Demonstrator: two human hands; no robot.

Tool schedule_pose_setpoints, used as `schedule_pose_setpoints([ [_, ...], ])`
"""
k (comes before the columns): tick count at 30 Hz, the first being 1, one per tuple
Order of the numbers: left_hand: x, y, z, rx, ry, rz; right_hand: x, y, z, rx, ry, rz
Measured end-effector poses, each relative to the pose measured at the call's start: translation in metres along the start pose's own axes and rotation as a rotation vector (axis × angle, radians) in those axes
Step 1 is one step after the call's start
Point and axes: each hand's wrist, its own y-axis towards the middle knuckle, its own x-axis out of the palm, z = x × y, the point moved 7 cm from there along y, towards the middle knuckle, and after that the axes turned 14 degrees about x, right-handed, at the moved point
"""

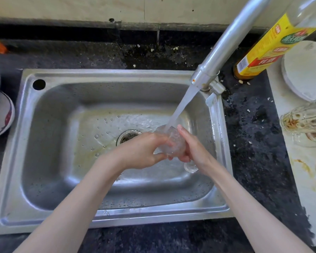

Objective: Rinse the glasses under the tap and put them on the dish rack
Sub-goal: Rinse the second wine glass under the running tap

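A clear stemmed glass (173,141) is held tilted over the steel sink (26,143), its mouth up under the running water from the tap (224,42). My left hand (144,150) grips the bowl from the left, and my right hand (192,147) wraps it from the right; the glass foot shows below that hand. A dirty glass (306,123) with brown streaks lies on its side on the white board at the right. No dish rack is in view.
A yellow-labelled oil bottle (263,50) stands behind the tap. A white plate (306,70) lies on the stained white board (299,172) on the right. Stacked bowls and a plate (0,114) sit on the dark counter at the left edge.
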Motion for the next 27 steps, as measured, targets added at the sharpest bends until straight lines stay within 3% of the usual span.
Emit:
schedule_pose_setpoints([
  [3,0.002,0.003,-0.002,-0.076,-0.11,-0.044,0.002,0.002,-0.001,-0.009,-0.03,-0.029],
  [8,-0.011,-0.003,-0.016,-0.181,-0.111,0.284,0.002,-0.002,0.0,-0.108,-0.104,0.07],
  [10,-0.011,-0.004,-0.011,-0.162,-0.126,0.328,0.002,-0.001,0.0,-0.109,-0.12,0.105],
  [14,-0.005,0.0,0.0,-0.036,-0.116,0.095,0.007,0.007,-0.006,-0.058,-0.091,0.028],
  [16,-0.006,-0.002,-0.008,-0.088,-0.029,0.044,0.011,0.009,-0.007,-0.058,-0.089,-0.027],
  [22,-0.016,-0.004,-0.006,-0.085,-0.031,0.371,0.012,0.005,-0.01,-0.157,0.011,0.042],
  [27,0.0,-0.001,-0.005,0.004,0.081,-0.021,0.015,0.007,-0.011,-0.121,0.087,-0.059],
])
